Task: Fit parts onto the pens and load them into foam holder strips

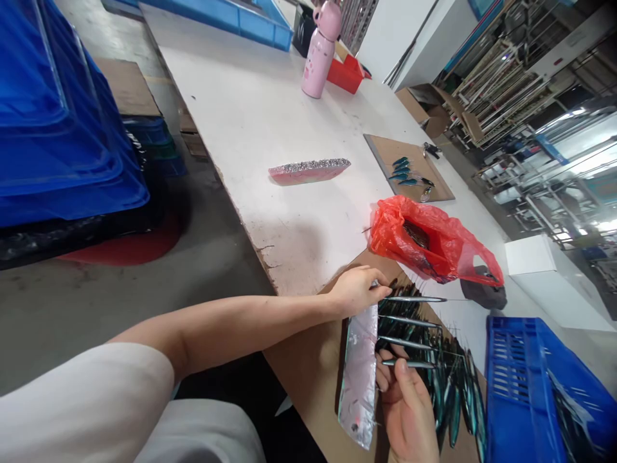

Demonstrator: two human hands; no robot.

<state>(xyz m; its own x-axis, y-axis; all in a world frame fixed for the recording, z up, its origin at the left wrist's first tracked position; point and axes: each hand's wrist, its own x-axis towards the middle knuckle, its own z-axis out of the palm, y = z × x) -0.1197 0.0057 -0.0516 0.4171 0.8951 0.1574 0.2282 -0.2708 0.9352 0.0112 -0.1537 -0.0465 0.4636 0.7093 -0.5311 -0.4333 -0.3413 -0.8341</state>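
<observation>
**Spaced lures (407, 344) along a foil strip (359, 373)**

The foil strip lies over the cardboard (308, 379) in front of the person, four slim lures jutting from one long edge; the gaps between them likely keep their fine wires from tangling. The right hand (409, 411) pinches the lowest lure (423, 365) between thumb and fingers, probably to steady it. The left hand (357, 292) has thumb and fingers close together at the strip's upper end, beside the topmost lure (419, 299); whether they grip it cannot be told. A loose pile of lures (454, 411) lies alongside, seemingly for easy reach, and the cardboard probably shields the table (216, 96). The red bag (395, 225) sits just beyond the pile. No brand, label or writing is readable.
</observation>
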